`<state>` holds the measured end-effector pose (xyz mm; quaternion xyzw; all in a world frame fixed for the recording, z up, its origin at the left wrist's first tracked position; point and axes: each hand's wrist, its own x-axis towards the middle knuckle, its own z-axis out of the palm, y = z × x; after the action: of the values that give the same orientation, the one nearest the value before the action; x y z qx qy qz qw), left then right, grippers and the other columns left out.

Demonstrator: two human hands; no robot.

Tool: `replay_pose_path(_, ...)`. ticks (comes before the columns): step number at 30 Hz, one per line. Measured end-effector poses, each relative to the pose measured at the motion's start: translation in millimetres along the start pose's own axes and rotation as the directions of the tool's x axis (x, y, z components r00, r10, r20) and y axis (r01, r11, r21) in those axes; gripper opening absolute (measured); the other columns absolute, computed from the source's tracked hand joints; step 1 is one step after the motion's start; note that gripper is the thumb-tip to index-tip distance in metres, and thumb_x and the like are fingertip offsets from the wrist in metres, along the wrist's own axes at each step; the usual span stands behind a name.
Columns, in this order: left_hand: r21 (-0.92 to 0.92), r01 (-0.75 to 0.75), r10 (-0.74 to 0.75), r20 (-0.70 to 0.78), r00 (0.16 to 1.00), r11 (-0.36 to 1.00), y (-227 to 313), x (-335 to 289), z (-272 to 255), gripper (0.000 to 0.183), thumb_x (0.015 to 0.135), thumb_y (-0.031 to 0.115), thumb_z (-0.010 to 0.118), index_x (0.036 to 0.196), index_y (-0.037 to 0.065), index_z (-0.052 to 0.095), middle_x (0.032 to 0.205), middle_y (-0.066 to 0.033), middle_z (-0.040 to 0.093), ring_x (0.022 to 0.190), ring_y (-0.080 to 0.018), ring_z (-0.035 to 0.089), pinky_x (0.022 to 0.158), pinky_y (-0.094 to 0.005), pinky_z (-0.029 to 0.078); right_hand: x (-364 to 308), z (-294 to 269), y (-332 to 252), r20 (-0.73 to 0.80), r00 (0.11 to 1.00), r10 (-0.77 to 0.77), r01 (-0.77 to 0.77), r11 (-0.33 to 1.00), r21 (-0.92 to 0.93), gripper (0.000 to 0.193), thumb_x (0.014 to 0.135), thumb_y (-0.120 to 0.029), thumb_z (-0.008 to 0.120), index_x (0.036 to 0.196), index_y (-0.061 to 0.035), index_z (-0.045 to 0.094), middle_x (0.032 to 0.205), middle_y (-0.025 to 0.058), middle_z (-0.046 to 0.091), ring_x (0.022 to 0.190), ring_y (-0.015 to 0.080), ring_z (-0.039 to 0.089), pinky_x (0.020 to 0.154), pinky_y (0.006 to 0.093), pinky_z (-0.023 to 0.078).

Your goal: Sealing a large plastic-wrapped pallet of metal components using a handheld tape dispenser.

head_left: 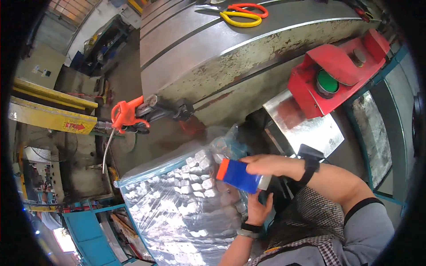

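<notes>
A small blue box (242, 175) with an orange end and a pale grey end is held tilted in front of me. My right hand (262, 166) reaches in from the right and grips its upper side near the pale end. From below, my left hand (258, 210) meets the box's lower edge, its thumb standing away from it. Some fingers of both hands are hidden behind the box. Just left of the hands and beneath the box lies a large crate (177, 213) of white blocky pieces under clear plastic film.
An orange air gun (126, 114) hangs left of a slotted metal table (186, 66). Orange-and-yellow-handled scissors (244, 15) lie on the table. At right stand a red metal holder (328, 66) with a green-topped can (327, 83) and a shiny metal plate (321, 133).
</notes>
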<state>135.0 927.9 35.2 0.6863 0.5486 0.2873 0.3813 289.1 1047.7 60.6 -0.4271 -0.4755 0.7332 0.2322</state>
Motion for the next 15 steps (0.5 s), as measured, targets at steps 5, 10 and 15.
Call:
replay_pose_path(5,0.130,-0.055,-0.011,0.459,0.888,0.990,23.0,20.9,-44.3,0.045,0.086,0.019,0.061,0.127,0.006,0.049,0.123,-0.0226,0.052,0.113,-0.0385,0.051,0.090,-0.0408,0.045,-11.2,1.8,-17.3,-0.328,0.944,-0.027,-0.139,0.870,-0.473,0.066,0.071,-0.022,0.056,0.131,0.0024,0.043,0.120,0.0273,0.055,0.109,0.0374,0.056,0.093,0.0378,0.045)
replay_pose_path(10,0.196,0.096,-0.088,-0.051,0.995,0.976,9.1,89.5,-124.0,0.022,0.088,0.020,0.059,0.105,0.007,0.067,0.095,-0.0156,0.068,0.090,-0.0334,0.065,0.079,-0.0371,0.051,-24.6,-16.5,-10.8,-0.326,0.945,0.019,-0.193,0.838,-0.511,0.066,0.068,-0.022,0.058,0.129,-0.0026,0.045,0.100,0.0257,0.063,0.086,0.0384,0.065,0.076,0.0444,0.052)
replay_pose_path(15,0.361,-0.033,-0.076,0.284,0.956,0.932,-30.1,190.3,-125.7,0.061,0.090,0.036,0.053,0.139,0.002,0.037,0.138,-0.0217,0.043,0.132,-0.0380,0.035,0.113,-0.0395,0.021,-28.7,-3.8,30.5,-0.367,0.918,-0.148,-0.164,0.702,-0.693,0.069,0.067,-0.019,0.060,0.133,-0.0081,0.041,0.087,0.0236,0.064,0.076,0.0405,0.064,0.069,0.0465,0.053)
